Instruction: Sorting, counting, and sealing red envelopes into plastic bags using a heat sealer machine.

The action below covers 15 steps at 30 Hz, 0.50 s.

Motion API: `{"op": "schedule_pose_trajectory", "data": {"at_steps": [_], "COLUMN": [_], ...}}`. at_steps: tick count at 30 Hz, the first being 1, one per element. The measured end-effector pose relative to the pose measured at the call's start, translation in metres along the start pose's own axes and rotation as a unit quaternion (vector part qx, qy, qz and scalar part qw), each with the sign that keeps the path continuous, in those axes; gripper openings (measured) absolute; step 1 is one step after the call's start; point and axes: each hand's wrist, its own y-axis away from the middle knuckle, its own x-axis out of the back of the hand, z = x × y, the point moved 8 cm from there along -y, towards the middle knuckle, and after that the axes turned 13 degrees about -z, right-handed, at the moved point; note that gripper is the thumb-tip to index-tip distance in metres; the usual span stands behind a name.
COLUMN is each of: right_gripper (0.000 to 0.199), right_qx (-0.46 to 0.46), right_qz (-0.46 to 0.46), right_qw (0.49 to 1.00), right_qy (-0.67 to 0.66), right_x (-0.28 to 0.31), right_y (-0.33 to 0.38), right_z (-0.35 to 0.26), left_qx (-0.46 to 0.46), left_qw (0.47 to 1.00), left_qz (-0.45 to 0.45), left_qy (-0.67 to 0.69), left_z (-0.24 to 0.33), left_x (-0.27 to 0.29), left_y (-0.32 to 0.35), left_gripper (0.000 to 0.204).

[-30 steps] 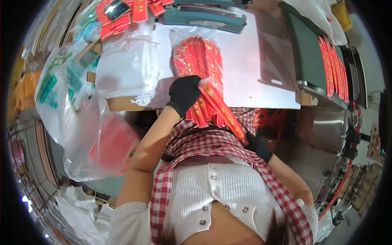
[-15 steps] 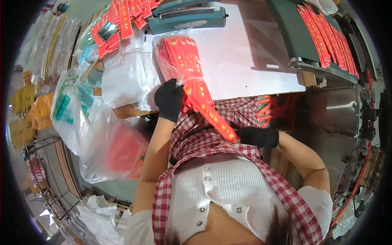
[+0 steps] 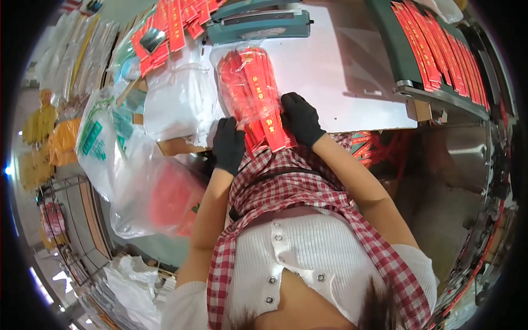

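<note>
A clear plastic bag (image 3: 223, 91) holding several long, narrow red packets (image 3: 258, 82) with gold print lies at the near edge of the white table. The packets' near ends stick out of its mouth, over the checked apron. My left hand (image 3: 229, 144), in a black glove, is closed on the bag's near left edge. On the opposite side, my black-gloved right hand (image 3: 301, 118) has its fingers bent against the bag's right edge; its fingertips are partly hidden.
Behind the bag stands a green bar sealer (image 3: 261, 26). Loose red packets (image 3: 168, 30) are heaped at the far left, near white plastic bags (image 3: 176, 107). Rows of red packets lie on a dark green belt (image 3: 385, 33) at right. A large clear bag (image 3: 132, 203) hangs off the left edge.
My right hand has moved up and left from the lap to the bag's right side. The single red packet it held now lies with the others in the bag. My left hand has shifted slightly nearer.
</note>
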Motion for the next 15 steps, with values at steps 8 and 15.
{"op": "schedule_pose_trajectory", "data": {"at_steps": [8, 15], "right_gripper": [0.017, 0.034], "right_qx": [0.118, 0.206], "right_qz": [-0.111, 0.18], "right_qw": [0.986, 0.916], "right_qy": [0.045, 0.292], "right_x": [-0.012, 0.256], "right_y": [0.121, -0.027], "right_z": [-0.04, -0.181], "left_qx": [-0.053, -0.126], "left_qw": [0.948, 0.984], "left_qz": [-0.313, 0.007], "left_qy": [0.015, -0.122], "left_z": [0.023, 0.14], "left_x": [0.023, 0.257], "left_y": [0.128, -0.085], "left_gripper": [0.023, 0.034]}}
